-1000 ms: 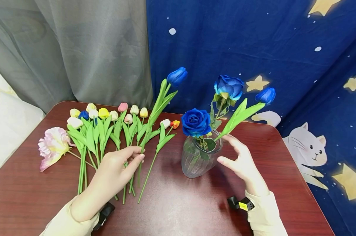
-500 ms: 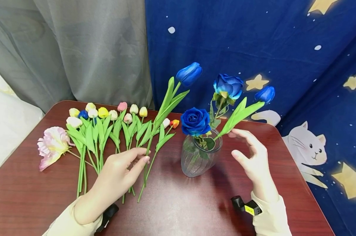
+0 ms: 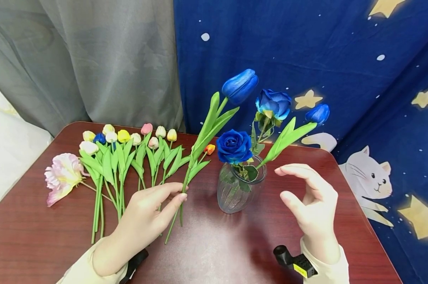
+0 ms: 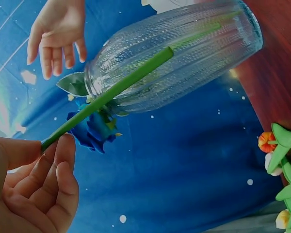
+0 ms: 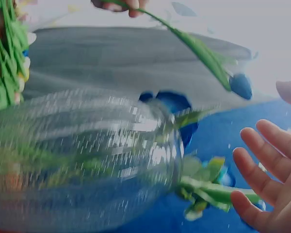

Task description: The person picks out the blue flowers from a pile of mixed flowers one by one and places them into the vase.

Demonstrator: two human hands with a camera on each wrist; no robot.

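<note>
My left hand [image 3: 146,213] pinches the green stem of a blue tulip [image 3: 240,87] between thumb and fingers, left of the glass vase [image 3: 229,195]. In the left wrist view the stem's cut end [image 4: 160,57] overlaps the vase's side. Two blue roses, one low in front [image 3: 234,146] and one taller behind [image 3: 273,105], stand in the vase with a second blue tulip [image 3: 317,114] leaning right. My right hand [image 3: 315,205] is held apart from the vase on its right, holding nothing, fingers gently bent and thumb spread. The right wrist view is blurred.
Several tulips in white, yellow, pink and blue [image 3: 123,136] lie on the left of the brown table [image 3: 207,252]. A large pink-and-white flower [image 3: 66,175] lies at their left; an orange tulip [image 3: 209,149] is nearest the vase. Grey and blue curtains [image 3: 129,59] hang behind.
My left hand has carried the blue tulip rightward, its bloom now higher and nearer the roses. My right hand has drawn away from the vase's rim, to the right and toward me.
</note>
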